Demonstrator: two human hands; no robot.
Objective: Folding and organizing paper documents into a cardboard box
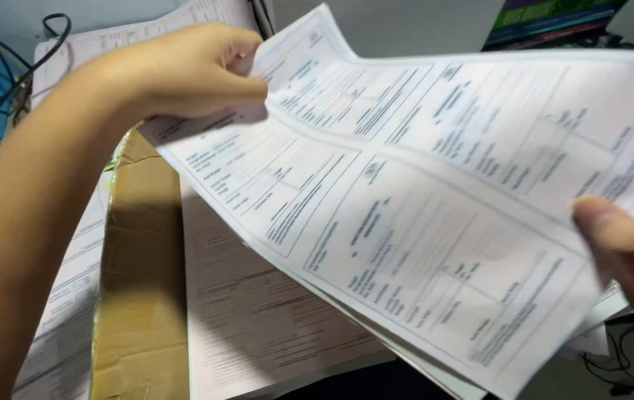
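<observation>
Paper fills most of the view: a sheaf of printed forms (421, 222), held up off the worktop and fanned, its long axis running from upper left down to lower right across your view. Several sheets lie stacked in the sheaf; the edges splay at the lower right corner.

Under it, more printed sheets (258, 326) lie flat, partly in shadow. Beside those, to the left, a brown cardboard flap (139, 296), long axis running away from you.

Your left hand (191, 70) sits at the upper left end of the sheaf, closed on it, thumb over the top sheet, fingers curled behind. Forearm crosses the left of the view.

Your right hand (628, 252) sits at the lower right end, thumb pressed flat on the top sheet; fingers are hidden behind the paper, so the grip reads as a pinch. So the sheaf spans between your two hands, each at one end of the long axis, neither nearer than the other.

Small items: black cables (13, 52) at upper left, another cable (628, 370) at lower right. Corner of a dark screen (554, 18) at top right.
</observation>
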